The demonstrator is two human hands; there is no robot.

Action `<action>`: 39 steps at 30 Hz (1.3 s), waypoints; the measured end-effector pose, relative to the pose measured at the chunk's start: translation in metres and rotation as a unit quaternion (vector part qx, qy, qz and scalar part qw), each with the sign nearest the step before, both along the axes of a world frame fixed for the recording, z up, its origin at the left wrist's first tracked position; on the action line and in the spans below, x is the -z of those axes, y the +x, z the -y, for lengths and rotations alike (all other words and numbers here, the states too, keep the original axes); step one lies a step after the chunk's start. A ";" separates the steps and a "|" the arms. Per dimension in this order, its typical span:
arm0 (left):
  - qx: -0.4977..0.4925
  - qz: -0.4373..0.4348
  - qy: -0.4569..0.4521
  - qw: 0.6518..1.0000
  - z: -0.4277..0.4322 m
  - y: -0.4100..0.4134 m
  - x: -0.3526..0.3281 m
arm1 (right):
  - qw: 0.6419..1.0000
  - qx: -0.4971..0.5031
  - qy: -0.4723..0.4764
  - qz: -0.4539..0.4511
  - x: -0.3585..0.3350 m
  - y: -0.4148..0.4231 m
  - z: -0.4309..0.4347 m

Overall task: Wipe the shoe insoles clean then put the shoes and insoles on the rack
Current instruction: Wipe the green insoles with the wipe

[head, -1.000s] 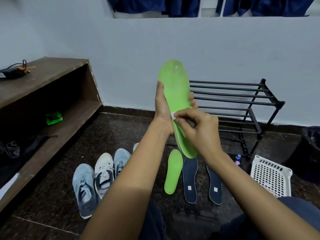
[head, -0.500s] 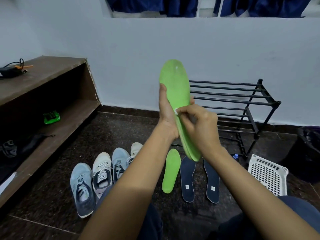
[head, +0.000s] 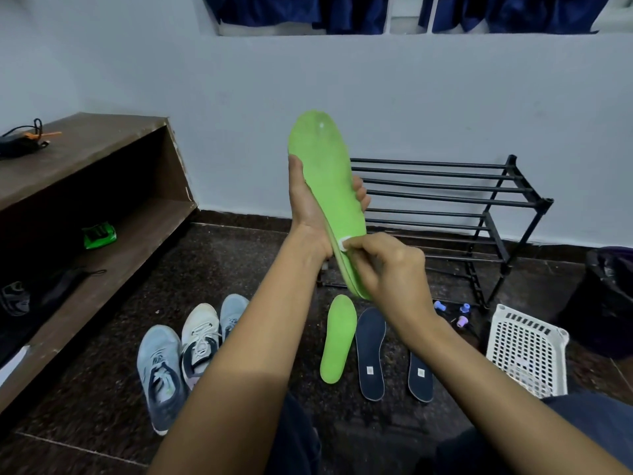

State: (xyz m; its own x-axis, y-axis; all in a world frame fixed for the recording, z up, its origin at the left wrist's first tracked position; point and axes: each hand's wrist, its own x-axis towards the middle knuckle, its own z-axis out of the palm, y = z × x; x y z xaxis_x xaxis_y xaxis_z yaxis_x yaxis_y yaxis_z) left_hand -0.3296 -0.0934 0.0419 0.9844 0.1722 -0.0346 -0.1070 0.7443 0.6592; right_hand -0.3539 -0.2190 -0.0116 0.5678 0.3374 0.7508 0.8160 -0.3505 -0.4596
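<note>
My left hand (head: 308, 214) grips a green insole (head: 325, 166) upright in front of me, thumb on its left edge and fingertips curled round its right edge. My right hand (head: 387, 269) pinches a small white tag (head: 343, 242) at the insole's lower part. On the dark floor lie a second green insole (head: 337, 337) and two navy insoles (head: 370, 351) (head: 420, 375). Left of them stand three shoes: a blue-grey one (head: 161, 371), a white one (head: 198, 341) and a light blue one (head: 233, 311). The black shoe rack (head: 445, 193) stands bare against the wall.
A white perforated basket (head: 527, 347) sits at the right, a dark bin (head: 609, 296) beyond it. Small purple and blue caps (head: 460, 317) lie near the rack's foot. A wooden shelf unit (head: 102, 214) on the left holds a green packet (head: 99, 236) and dark items.
My right hand's pinch on the white tag has slid slightly down the insole, from beside the left hand to below it. The head view has shifted a little.
</note>
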 end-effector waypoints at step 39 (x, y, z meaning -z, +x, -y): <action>0.064 -0.032 0.087 0.994 0.028 -0.001 0.019 | 0.992 0.121 -0.022 -0.038 -0.021 0.031 0.000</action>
